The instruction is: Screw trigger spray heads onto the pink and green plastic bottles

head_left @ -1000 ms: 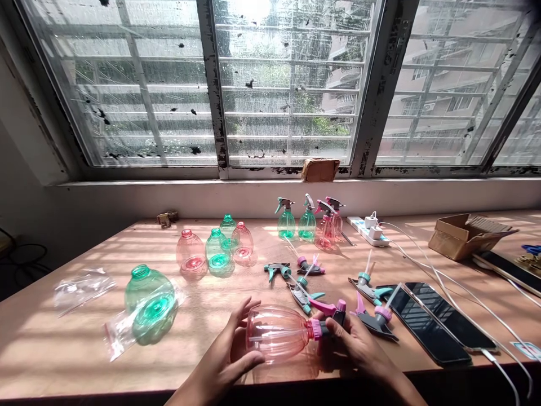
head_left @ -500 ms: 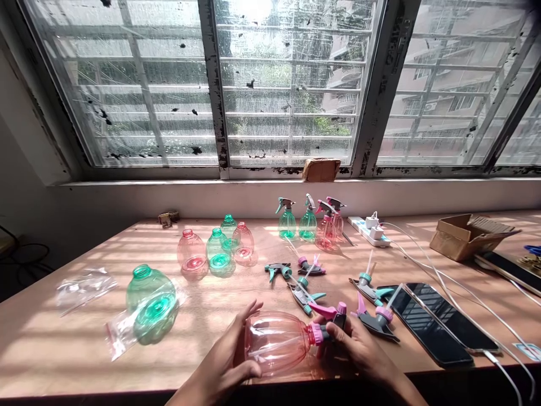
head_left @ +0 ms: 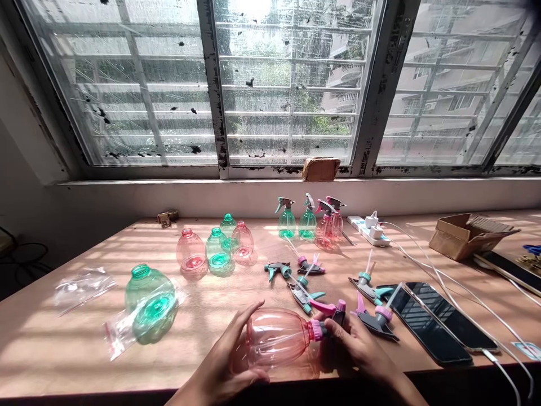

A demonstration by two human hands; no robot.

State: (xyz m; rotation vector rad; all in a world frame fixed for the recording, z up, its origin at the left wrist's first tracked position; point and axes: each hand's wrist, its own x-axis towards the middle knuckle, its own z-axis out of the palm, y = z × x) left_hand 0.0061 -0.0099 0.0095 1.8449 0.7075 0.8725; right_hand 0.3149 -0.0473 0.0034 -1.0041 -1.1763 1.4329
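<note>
A clear pink plastic bottle (head_left: 276, 338) lies on its side just above the wooden table's (head_left: 59, 338) near edge. My left hand (head_left: 226, 358) is wrapped round its base end. My right hand (head_left: 359, 347) pinches the pink and grey trigger sprayer head (head_left: 327, 327) fitted at the bottle's neck. Several loose sprayer heads (head_left: 302, 285) in teal and pink lie right behind it.
A green bottle (head_left: 150, 301) rests on a plastic bag at left. Several open pink and green bottles (head_left: 217, 248) and several finished spray bottles (head_left: 310, 223) stand further back. Two phones (head_left: 437, 321), white cables, a power strip (head_left: 369, 231) and a cardboard box (head_left: 462, 234) fill the right side.
The pink bottle has turned a little in my hands and my left fingers have closed further round its base. My right hand stays at the sprayer head.
</note>
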